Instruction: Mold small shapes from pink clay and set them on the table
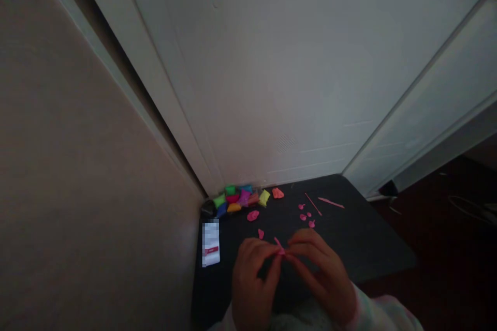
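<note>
My left hand and my right hand meet over the front of the dark table, fingertips pinched together. Between them is a small piece of pink modelling clay, with a thin pink strip poking up from it; the fingers cover part of it. Just beyond my left fingertips lies a small pink clay bit, and farther back a larger pink lump. Several little shaped pink pieces rest beyond my right hand. Near them are a thin pink stick and a flat pink modelling tool.
Bright clay packets in several colours are heaped at the back left, with a coral lump beside them. A white printed packet lies along the left edge. A white panel rises behind the dark table; a wall borders the left.
</note>
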A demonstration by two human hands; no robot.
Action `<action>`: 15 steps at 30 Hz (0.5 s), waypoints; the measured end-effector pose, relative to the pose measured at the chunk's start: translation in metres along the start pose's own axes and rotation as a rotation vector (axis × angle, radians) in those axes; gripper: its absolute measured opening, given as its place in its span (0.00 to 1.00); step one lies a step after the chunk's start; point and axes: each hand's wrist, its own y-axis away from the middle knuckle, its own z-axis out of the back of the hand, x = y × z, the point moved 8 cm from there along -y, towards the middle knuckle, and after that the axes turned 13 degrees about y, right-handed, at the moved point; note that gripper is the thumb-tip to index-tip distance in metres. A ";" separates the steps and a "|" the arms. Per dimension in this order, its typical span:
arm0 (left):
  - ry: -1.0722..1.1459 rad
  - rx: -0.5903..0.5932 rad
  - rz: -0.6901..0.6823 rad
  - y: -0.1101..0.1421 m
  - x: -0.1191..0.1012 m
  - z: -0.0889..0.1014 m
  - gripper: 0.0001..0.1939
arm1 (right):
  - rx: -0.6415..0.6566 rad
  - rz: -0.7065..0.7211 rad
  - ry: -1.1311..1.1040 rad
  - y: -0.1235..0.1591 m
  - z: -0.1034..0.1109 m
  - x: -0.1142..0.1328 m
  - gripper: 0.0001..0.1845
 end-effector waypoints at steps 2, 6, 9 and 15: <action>-0.051 -0.019 -0.097 0.001 -0.008 0.002 0.05 | -0.001 0.015 -0.013 0.000 0.000 0.000 0.07; -0.093 -0.056 -0.190 0.003 -0.019 0.002 0.06 | -0.006 0.025 -0.020 0.002 0.004 -0.004 0.10; -0.097 -0.041 -0.184 0.002 -0.022 -0.007 0.04 | -0.007 0.044 -0.019 0.004 0.010 -0.009 0.08; -0.172 -0.070 -0.256 -0.006 -0.042 -0.033 0.05 | -0.099 0.059 0.029 0.005 0.038 -0.021 0.08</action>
